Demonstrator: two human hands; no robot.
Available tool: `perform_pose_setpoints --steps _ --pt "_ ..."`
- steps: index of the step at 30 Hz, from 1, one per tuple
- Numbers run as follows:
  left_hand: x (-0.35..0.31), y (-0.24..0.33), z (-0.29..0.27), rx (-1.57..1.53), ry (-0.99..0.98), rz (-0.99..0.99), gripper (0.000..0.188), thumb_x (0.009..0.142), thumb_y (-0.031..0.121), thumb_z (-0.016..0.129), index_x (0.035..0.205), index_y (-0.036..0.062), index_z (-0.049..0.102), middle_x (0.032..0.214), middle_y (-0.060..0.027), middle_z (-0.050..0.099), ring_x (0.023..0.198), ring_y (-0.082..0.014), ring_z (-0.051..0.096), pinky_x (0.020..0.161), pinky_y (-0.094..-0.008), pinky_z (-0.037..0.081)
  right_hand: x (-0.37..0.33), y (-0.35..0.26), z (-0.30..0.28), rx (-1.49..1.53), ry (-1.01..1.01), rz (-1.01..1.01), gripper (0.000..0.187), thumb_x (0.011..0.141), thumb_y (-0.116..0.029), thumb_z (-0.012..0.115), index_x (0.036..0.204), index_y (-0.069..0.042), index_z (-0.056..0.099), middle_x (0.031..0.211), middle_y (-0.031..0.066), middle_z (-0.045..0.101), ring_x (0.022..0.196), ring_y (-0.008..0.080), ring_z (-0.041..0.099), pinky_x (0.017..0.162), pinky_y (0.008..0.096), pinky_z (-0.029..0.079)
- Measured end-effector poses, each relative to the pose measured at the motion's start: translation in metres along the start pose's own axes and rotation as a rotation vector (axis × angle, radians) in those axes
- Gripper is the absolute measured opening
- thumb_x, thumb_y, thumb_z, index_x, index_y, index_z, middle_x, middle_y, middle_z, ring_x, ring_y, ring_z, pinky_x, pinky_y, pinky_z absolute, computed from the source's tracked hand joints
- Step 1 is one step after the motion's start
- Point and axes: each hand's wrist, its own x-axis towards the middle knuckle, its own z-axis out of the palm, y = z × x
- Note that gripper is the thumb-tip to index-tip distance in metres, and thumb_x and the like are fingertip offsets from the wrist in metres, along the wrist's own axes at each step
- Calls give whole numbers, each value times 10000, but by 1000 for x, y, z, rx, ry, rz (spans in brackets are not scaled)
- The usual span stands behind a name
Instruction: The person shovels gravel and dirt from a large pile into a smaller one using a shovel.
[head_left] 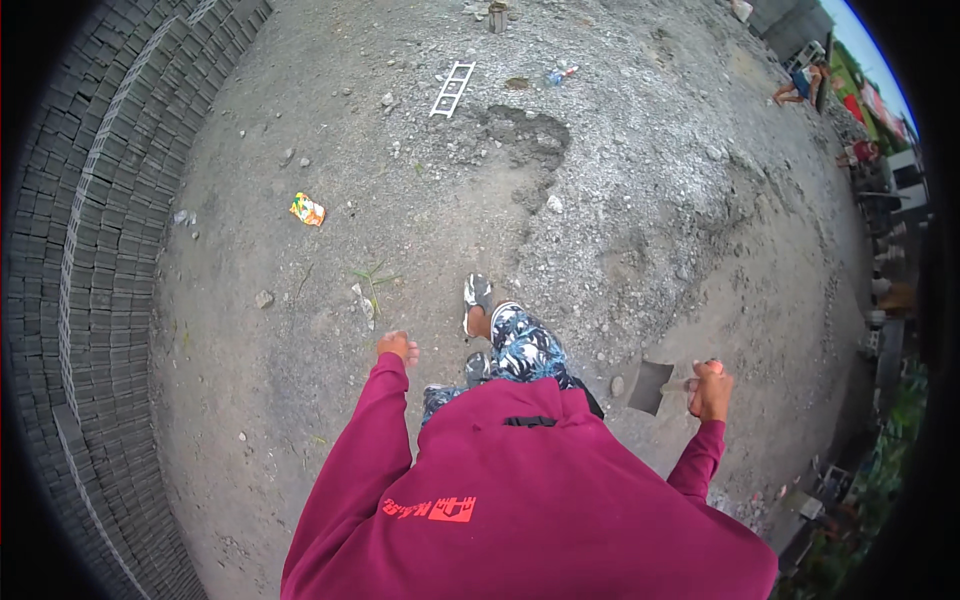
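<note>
My right hand (712, 391) is closed around the short handle of a trowel with a flat, grey, nearly square blade (652, 388). That blade points inward, toward my leg, and hangs above the ground. On the other side, my left hand (399, 348) hangs in the air in front of me, its fingers loosely bent. Nothing shows in it. A pale scrap (363, 305) and a green weed (374, 283) lie on the gravel just beyond that hand.
Long stacks of grey concrete blocks (115, 230) line the left. Ahead lie a crumpled orange-yellow packet (308, 209), a white ladder-like frame (453, 89) and a shallow hollow (530, 140) in rough gravel. People (803, 84) are far off at the upper right.
</note>
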Motion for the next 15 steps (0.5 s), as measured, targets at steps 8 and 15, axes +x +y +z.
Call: perform_pose_setpoints --steps 8,15 --pt "-8 173 144 468 -516 97 338 900 333 544 1115 72 538 754 -101 661 549 -201 624 474 -349 527 -80 -241 5 536 119 -279 231 869 -222 632 809 -21 537 589 45 525 412 110 477 397 237 380" --pt "-52 282 264 902 -975 118 656 866 572 500 1230 28 475 943 -189 654 791 -297 659 592 -414 542 -107 -297 65 803 156 -273 284 912 -262 598 974 10 540 595 49 515 387 121 465 362 227 372"
